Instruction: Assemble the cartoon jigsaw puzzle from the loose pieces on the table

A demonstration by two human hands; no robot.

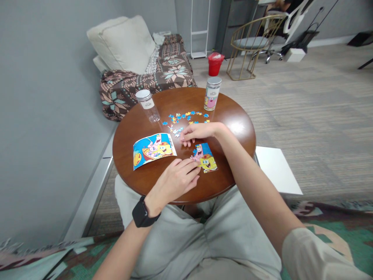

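Note:
On the round wooden table lies a partly joined jigsaw puzzle [208, 160], showing a pink starfish and a yellow sponge character on blue. My left hand [181, 175], with a black watch on its wrist, rests at the puzzle's left edge, fingers stretched out and fingertips touching it. Just above the puzzle, my right hand [196, 133] hangs with its fingers bent down and slightly apart; I see nothing held in it. Beside its fingertips are loose puzzle pieces [176, 132], and more pieces [188, 114] are scattered farther back. A curled picture sheet [154, 149] with the matching scene lies left of my hands.
A clear jar [151, 111] with a silver lid stands at the table's back left, and a printed jar [212, 95] at its back right. Beyond the wooden table [125, 142] are a covered sofa [175, 74], a red bin [215, 66] and a gold-framed chair [250, 43].

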